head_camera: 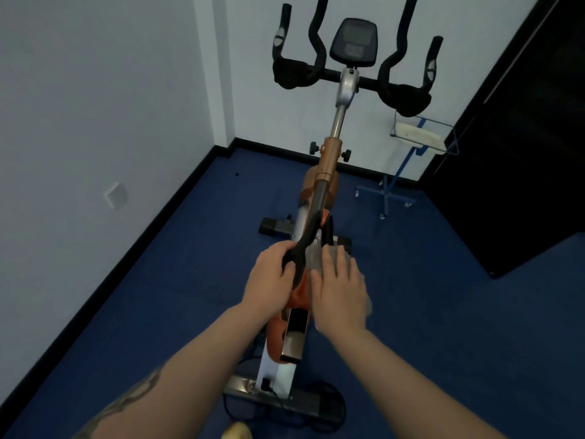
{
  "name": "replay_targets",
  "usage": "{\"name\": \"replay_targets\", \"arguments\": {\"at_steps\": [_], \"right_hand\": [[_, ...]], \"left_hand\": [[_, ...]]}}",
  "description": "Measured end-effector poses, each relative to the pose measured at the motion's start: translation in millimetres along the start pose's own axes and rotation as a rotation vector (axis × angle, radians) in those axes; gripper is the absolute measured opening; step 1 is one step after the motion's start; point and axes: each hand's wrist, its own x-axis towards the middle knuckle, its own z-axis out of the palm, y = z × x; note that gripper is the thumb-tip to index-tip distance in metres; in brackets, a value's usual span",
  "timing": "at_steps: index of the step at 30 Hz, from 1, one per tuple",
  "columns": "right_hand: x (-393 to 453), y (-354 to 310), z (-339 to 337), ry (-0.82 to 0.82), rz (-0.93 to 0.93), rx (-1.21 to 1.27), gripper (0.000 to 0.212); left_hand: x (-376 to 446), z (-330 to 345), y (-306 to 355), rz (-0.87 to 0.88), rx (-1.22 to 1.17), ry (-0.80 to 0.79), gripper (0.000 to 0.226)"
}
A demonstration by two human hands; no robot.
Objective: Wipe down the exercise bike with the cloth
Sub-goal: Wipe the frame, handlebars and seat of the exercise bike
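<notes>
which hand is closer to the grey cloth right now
Right. The right hand lies on the cloth, pressing it against the bike frame; the left hand grips the black part beside it.

Orange bike (299,296), grey cloth (313,258)

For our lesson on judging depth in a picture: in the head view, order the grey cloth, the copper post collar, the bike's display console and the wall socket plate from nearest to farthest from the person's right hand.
1. Grey cloth: under the right hand, touching it.
2. Copper post collar: ahead, up the frame.
3. Wall socket plate and display console: too close to call; the plate is off left on the wall, the console ahead between the handlebars.
</notes>
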Motion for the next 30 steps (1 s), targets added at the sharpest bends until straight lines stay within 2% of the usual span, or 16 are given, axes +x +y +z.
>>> {"name": "replay_targets", "arguments": {"at_steps": [1, 3, 6, 10, 12, 15, 19, 21, 24, 26, 28, 30], "right_hand": [[-1.4, 1.3, 1.3, -0.001, 0.001, -0.033, 0.057], [16.2, 4.6, -6.1, -0.068, 0.022, 0.060, 0.054], [34.0, -4.3, -20.2, -0.141, 0.161, 0.222, 0.054], [-7.8, -11.7, 3.4, -0.013, 0.107, -0.006, 0.056], [0.6, -7.3, -2.2, -0.026, 0.098, 0.023, 0.055], [19.1, -11.7, -12.0, -0.092, 0.210, 0.108, 0.053], [-7.1, -18.1, 10.2, 0.057, 0.092, -0.074, 0.053], [9.3, -8.3, -0.5, 0.019, 0.045, -0.003, 0.051], [33.5, -2.1, -18.0, -0.126, 0.139, 0.195, 0.051], [19.5, -10.0, -6.0, -0.081, 0.174, 0.088, 0.054], [1.4, -17.5, 7.1, 0.006, 0.111, -0.085, 0.056], [12.8, -14.4, 2.2, -0.013, 0.055, -0.078, 0.056]], "left_hand": [[6.4, -0.4, -0.3, 0.002, 0.005, -0.023, 0.038], [18.3, 2.6, -1.1, -0.009, 0.047, -0.048, 0.037], [22.4, 11.9, -2.3, -0.062, 0.136, 0.038, 0.038], [17.5, 20.6, -4.1, -0.095, 0.122, 0.181, 0.036], [19.6, 21.2, -3.3, -0.086, 0.131, 0.193, 0.035], [17.1, 21.5, -1.2, -0.093, 0.133, 0.191, 0.033], [15.2, 20.9, -2.5, -0.103, 0.081, 0.184, 0.034], [19.3, 20.6, -1.2, -0.122, 0.076, 0.196, 0.035], [16.0, 21.1, -2.5, -0.140, 0.084, 0.175, 0.034], [12.6, 19.1, -6.3, -0.124, 0.064, 0.141, 0.034], [13.2, 16.7, -8.6, -0.097, 0.051, 0.131, 0.034], [16.4, 17.8, -6.8, -0.095, 0.060, 0.159, 0.034]]}}
